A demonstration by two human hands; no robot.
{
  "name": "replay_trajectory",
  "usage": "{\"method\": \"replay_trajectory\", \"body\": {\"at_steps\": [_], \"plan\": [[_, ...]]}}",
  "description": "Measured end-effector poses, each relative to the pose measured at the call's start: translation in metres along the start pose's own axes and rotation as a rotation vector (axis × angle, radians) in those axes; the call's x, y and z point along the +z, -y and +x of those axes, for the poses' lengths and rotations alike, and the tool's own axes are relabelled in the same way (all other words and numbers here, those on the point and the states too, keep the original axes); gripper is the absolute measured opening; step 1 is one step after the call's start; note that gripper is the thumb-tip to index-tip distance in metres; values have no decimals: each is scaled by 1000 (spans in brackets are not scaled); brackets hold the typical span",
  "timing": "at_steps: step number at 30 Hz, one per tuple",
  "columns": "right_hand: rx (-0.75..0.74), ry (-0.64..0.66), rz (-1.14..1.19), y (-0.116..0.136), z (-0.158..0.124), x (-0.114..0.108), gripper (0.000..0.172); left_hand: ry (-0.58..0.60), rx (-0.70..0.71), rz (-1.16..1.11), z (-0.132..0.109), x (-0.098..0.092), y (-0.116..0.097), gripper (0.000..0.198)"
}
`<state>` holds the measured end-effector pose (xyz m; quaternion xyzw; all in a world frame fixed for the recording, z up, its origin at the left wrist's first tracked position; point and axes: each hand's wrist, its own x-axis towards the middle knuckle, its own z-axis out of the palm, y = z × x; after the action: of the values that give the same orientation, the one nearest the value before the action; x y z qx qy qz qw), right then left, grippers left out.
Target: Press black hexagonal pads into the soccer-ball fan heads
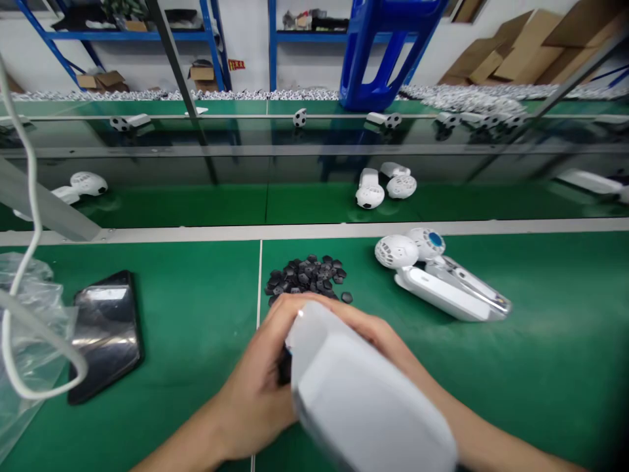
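Both my hands hold one white plastic fan body [358, 393] close to the camera, low in the middle of the view. My left hand [255, 387] wraps its left side, fingers curled round the head end, where a dark part shows. My right hand [378, 334] grips it from behind, mostly hidden by the body. Just beyond my fingers lies a pile of several small black pentagon pieces [307, 278] on the green mat [540, 367].
Two white handheld fans [437, 278] lie to the right of the pile. A black phone [105, 334] and a clear plastic bag [24, 341] with a white cable [29, 216] sit at left. More fans [383, 187] lie on the conveyor belt beyond.
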<state>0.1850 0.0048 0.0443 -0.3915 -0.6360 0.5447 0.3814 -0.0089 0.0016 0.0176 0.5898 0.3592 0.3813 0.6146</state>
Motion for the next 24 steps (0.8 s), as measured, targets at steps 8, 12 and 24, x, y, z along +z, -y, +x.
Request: {"method": "replay_trajectory", "body": {"at_steps": [8,12,24], "plan": [[78,16,283,-5,-4,7,37,-32,18,-20,-1,7,7,32],[175,96,253,-12,2,-16,47,23,-128,-266,-1,4,10,43],[57,-35,-877,-46,18,-84,9,-167,-275,-224,8,-3,-2,54]]}}
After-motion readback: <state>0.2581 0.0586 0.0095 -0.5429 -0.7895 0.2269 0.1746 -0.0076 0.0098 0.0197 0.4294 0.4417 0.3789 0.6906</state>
